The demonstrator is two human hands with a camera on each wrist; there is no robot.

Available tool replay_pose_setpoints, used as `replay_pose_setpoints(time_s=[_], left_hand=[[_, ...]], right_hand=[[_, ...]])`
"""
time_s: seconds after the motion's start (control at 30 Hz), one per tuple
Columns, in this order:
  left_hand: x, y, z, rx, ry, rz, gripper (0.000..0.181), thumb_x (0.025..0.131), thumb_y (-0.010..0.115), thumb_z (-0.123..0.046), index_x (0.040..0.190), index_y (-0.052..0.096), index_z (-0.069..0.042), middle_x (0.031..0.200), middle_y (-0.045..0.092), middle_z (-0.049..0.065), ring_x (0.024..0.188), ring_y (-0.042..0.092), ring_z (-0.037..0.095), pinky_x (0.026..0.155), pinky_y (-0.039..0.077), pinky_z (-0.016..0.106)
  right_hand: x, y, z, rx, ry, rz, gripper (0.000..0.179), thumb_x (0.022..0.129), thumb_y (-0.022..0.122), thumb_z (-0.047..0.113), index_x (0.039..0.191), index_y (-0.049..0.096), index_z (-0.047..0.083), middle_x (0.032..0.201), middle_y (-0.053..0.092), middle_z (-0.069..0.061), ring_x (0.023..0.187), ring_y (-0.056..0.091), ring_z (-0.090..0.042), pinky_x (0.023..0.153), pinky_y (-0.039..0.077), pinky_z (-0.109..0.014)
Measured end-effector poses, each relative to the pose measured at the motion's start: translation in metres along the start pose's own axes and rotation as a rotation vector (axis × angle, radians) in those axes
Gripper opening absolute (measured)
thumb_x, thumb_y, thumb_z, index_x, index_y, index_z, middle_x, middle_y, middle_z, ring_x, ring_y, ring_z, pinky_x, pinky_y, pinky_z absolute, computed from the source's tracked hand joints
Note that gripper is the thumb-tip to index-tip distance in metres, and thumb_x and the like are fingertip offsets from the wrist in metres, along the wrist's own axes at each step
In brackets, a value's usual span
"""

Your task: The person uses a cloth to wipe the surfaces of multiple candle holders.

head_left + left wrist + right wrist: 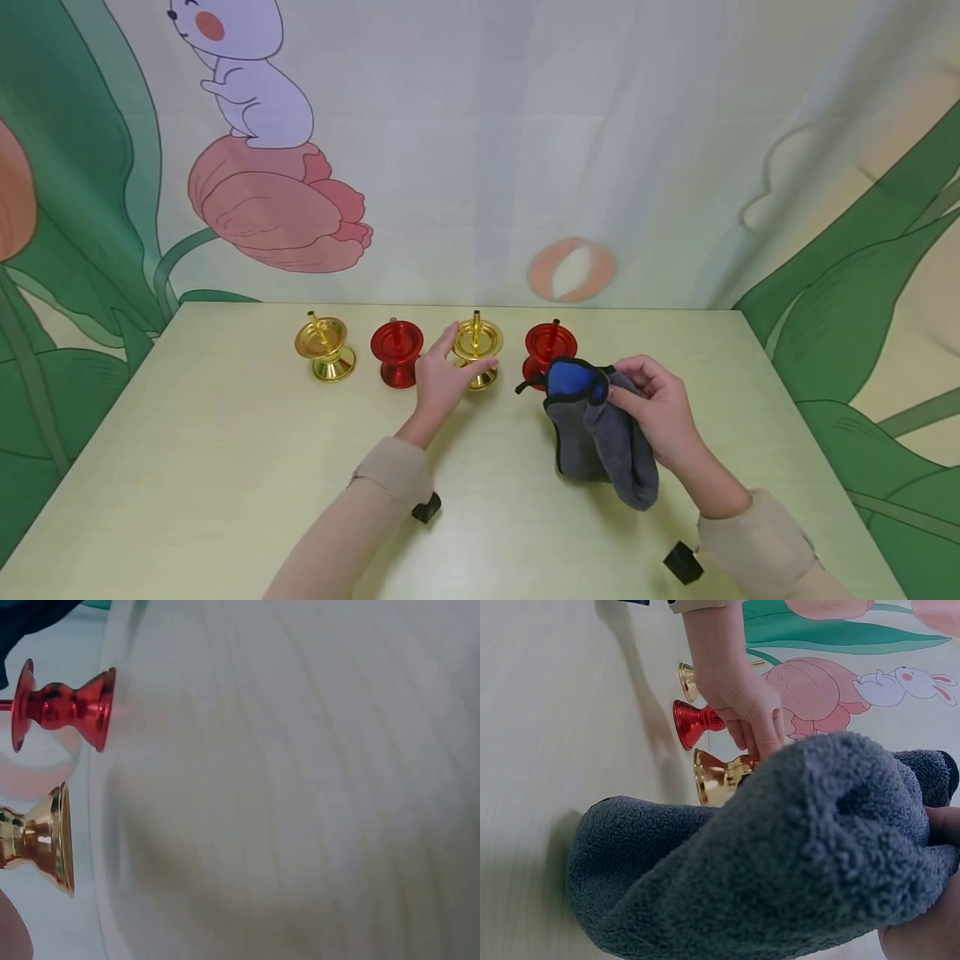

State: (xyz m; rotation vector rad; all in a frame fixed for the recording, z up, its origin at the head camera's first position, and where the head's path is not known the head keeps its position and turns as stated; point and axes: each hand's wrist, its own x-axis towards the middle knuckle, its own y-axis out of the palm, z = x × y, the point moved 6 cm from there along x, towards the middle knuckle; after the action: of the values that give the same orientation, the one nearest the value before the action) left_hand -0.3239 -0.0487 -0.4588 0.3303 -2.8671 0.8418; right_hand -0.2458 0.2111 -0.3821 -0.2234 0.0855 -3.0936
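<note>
My left hand [444, 377] is at the gold candle holder [480, 340] third from the left, thumb and forefinger spread on either side of its dish. Whether they touch it I cannot tell. In the right wrist view, the left hand [744, 701] reaches down beside that holder's flared base [711, 780]. My right hand [663, 408] pinches a grey fluffy cloth [600, 442] with a blue patch and black edging by its upper part. The cloth hangs folded, partly covering the red candle holder [551, 342] at the right end.
Another red candle holder [397, 350] and a gold one [325, 346] stand farther left in the same row, near the back edge of the pale wooden table [225, 467]. Behind the table hangs a printed curtain [465, 167].
</note>
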Motion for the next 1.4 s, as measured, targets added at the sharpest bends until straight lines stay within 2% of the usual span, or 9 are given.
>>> replay_pose_setpoints(time_s=[0.27, 0.57, 0.8, 0.9, 1.03, 1.1, 1.2, 1.3, 1.4], left_hand=[[0.004, 0.009, 0.013, 0.012, -0.035, -0.008, 0.083, 0.060, 0.075, -0.048, 0.129, 0.046, -0.013, 0.130, 0.049, 0.007, 0.119, 0.045, 0.027, 0.095, 0.040, 0.039], [0.006, 0.013, 0.020, -0.009, -0.063, -0.004, 0.082, 0.063, 0.076, -0.043, 0.132, 0.043, -0.011, 0.133, 0.045, 0.009, 0.122, 0.042, 0.026, 0.098, 0.039, 0.039], [0.006, 0.016, 0.022, 0.022, -0.031, 0.029, 0.085, 0.067, 0.073, -0.043, 0.136, 0.036, -0.011, 0.137, 0.039, 0.008, 0.126, 0.037, 0.024, 0.101, 0.035, 0.037], [0.005, 0.016, 0.020, 0.048, -0.025, 0.050, 0.089, 0.068, 0.071, -0.045, 0.139, 0.029, -0.012, 0.143, 0.030, 0.006, 0.131, 0.031, 0.024, 0.104, 0.031, 0.041], [0.001, 0.012, 0.005, 0.057, 0.019, 0.008, 0.096, 0.068, 0.068, -0.050, 0.142, 0.019, -0.012, 0.150, 0.010, 0.004, 0.134, 0.021, 0.028, 0.104, 0.023, 0.052], [-0.003, 0.011, -0.009, 0.044, 0.091, -0.036, 0.098, 0.068, 0.068, -0.050, 0.142, 0.016, -0.012, 0.150, 0.004, 0.004, 0.134, 0.019, 0.029, 0.104, 0.022, 0.054], [-0.011, 0.010, -0.035, 0.006, 0.240, -0.086, 0.098, 0.069, 0.070, -0.045, 0.142, 0.014, -0.012, 0.150, 0.001, 0.003, 0.133, 0.020, 0.031, 0.103, 0.022, 0.056], [-0.021, 0.015, -0.059, -0.021, 0.353, -0.059, 0.098, 0.070, 0.070, -0.043, 0.143, 0.011, -0.016, 0.150, -0.001, 0.000, 0.134, 0.016, 0.030, 0.102, 0.021, 0.057], [-0.029, 0.025, -0.075, -0.033, 0.392, 0.023, 0.097, 0.071, 0.069, -0.044, 0.143, 0.011, -0.018, 0.150, -0.001, -0.004, 0.135, 0.015, 0.027, 0.102, 0.022, 0.058]], right_hand=[[-0.001, -0.002, -0.003, -0.005, 0.013, -0.006, 0.032, 0.076, 0.056, -0.011, 0.083, 0.058, 0.020, 0.073, 0.062, 0.013, 0.065, 0.055, 0.000, 0.057, 0.047, -0.014], [-0.002, -0.003, -0.004, -0.005, 0.022, -0.009, 0.030, 0.076, 0.057, -0.010, 0.083, 0.058, 0.019, 0.073, 0.061, 0.012, 0.064, 0.055, -0.001, 0.056, 0.047, -0.015], [-0.004, -0.005, -0.003, 0.025, 0.013, -0.009, 0.029, 0.077, 0.057, -0.010, 0.083, 0.059, 0.019, 0.072, 0.062, 0.011, 0.063, 0.055, -0.001, 0.055, 0.047, -0.015], [-0.004, -0.006, -0.001, 0.018, 0.008, -0.009, 0.028, 0.077, 0.058, -0.009, 0.083, 0.059, 0.018, 0.072, 0.062, 0.011, 0.062, 0.055, -0.002, 0.055, 0.047, -0.015], [-0.005, -0.009, 0.000, 0.011, 0.004, -0.018, 0.027, 0.077, 0.058, -0.008, 0.084, 0.059, 0.018, 0.071, 0.061, 0.010, 0.062, 0.055, -0.002, 0.054, 0.047, -0.015], [-0.005, -0.011, 0.001, 0.011, 0.003, -0.024, 0.026, 0.077, 0.059, -0.008, 0.084, 0.059, 0.018, 0.071, 0.061, 0.010, 0.062, 0.055, -0.002, 0.054, 0.047, -0.015], [-0.005, -0.013, 0.001, 0.018, 0.003, -0.029, 0.026, 0.078, 0.059, -0.007, 0.083, 0.059, 0.018, 0.072, 0.061, 0.010, 0.062, 0.055, -0.002, 0.054, 0.047, -0.015], [-0.006, -0.014, 0.002, 0.028, 0.001, -0.036, 0.026, 0.077, 0.060, -0.007, 0.083, 0.059, 0.019, 0.072, 0.061, 0.010, 0.062, 0.055, -0.002, 0.054, 0.047, -0.015], [-0.006, -0.016, 0.003, 0.050, -0.003, -0.041, 0.027, 0.077, 0.059, -0.008, 0.084, 0.059, 0.018, 0.072, 0.062, 0.010, 0.062, 0.056, -0.002, 0.054, 0.047, -0.015]])
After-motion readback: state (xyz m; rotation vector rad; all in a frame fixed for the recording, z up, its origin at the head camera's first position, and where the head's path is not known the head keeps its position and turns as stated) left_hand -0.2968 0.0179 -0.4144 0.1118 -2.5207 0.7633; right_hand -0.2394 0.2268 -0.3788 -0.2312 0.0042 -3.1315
